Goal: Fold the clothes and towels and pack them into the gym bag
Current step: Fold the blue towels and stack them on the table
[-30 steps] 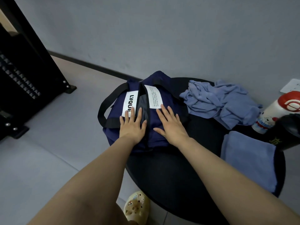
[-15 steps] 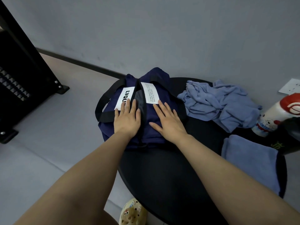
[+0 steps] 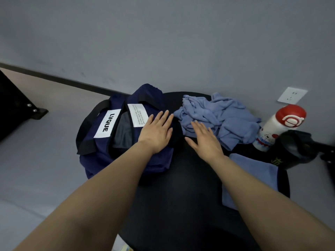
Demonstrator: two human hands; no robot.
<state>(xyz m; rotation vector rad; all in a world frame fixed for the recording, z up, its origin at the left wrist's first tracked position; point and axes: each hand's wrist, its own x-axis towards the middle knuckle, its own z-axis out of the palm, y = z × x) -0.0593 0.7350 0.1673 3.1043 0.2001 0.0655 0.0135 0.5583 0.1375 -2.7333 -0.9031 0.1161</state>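
So, quick rundown of my packing setup:

Left hand: my left hand [image 3: 157,131] lies flat on the right half of the gym bag [image 3: 126,140], fingers straight and a bit spread, gripping nothing, just resting on the fabric.

Right hand: my right hand [image 3: 204,140] is flat too, fingers stretched out toward the crumpled pile, fingertips right at its near edge. Palm is over the table. Can't really tell if the fingertips are touching cloth or only hovering. Holding nothing either way.

Gym bag: navy, sits on the left part of the round black table [image 3: 181,196] and hangs a little over its left edge. Top gapes open in the middle and something grey shows inside. Black straps loop off the left side. White LVQUE label [image 3: 107,123] on the left flap, a white label with small print [image 3: 138,115] on the right flap, too tiny to read.

Crumpled clothes: a blue-lavender heap [image 3: 217,116] at the back of the table, just right of the bag, not folded.

Folded towel: a flat blue one [image 3: 252,178] at the table's right edge, partly under my right forearm.

Bottle: white with a red cap and a cartoon print [image 3: 280,126], at the far right, behind a black container [image 3: 293,149].

Wall: a white power socket [image 3: 292,95] above the bottle.
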